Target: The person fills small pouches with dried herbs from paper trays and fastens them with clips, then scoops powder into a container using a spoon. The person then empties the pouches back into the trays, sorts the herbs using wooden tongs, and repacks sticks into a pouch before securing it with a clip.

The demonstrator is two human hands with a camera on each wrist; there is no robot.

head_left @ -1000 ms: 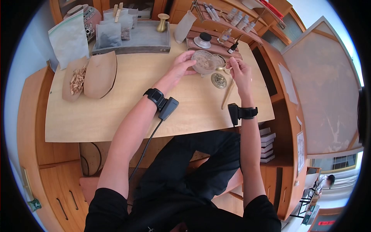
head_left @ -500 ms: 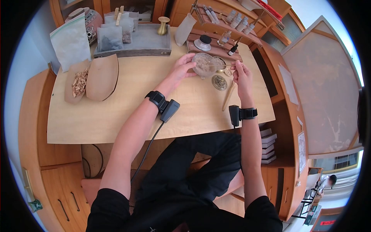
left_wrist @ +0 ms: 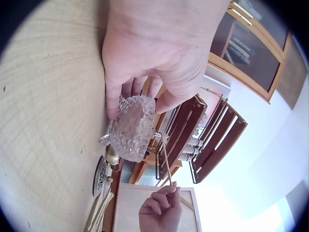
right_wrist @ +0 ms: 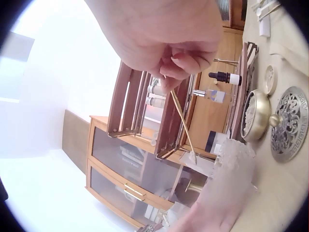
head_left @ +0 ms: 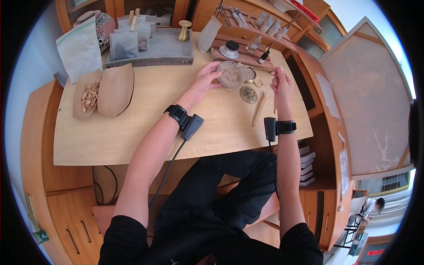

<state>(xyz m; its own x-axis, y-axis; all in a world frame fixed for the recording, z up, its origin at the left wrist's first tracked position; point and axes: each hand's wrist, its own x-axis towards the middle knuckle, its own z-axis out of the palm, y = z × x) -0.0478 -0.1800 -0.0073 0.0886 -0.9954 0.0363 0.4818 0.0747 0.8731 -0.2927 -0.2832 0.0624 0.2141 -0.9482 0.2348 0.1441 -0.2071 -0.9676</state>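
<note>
At the far side of the table my left hand (head_left: 206,79) holds a knobbly clear glass bowl (left_wrist: 133,128) between thumb and fingers. Loose greyish-beige powder (head_left: 230,73) fills it. My right hand (head_left: 282,85) pinches the end of a thin brass-coloured spoon (right_wrist: 182,117), whose far tip carries a small pale heap of powder above the bowl's right rim. Right beside the bowl stands a small brass burner (right_wrist: 261,116) with pale powder inside. Its pierced lid (head_left: 248,94) lies in front, near a small brass disc (head_left: 258,82).
Slim wooden tweezers (head_left: 259,109) lie below the lid. Behind are a tiered rack (head_left: 260,31) with bottles and a grey tray (head_left: 170,46) with bags and a brass vessel (head_left: 183,31). Paper boats (head_left: 115,90), one with wood chips (head_left: 90,95), sit at left.
My right hand has moved right and slightly back, drawing the spoon's tip from inside the bowl to its right rim. My left hand keeps holding the bowl in nearly the same place.
</note>
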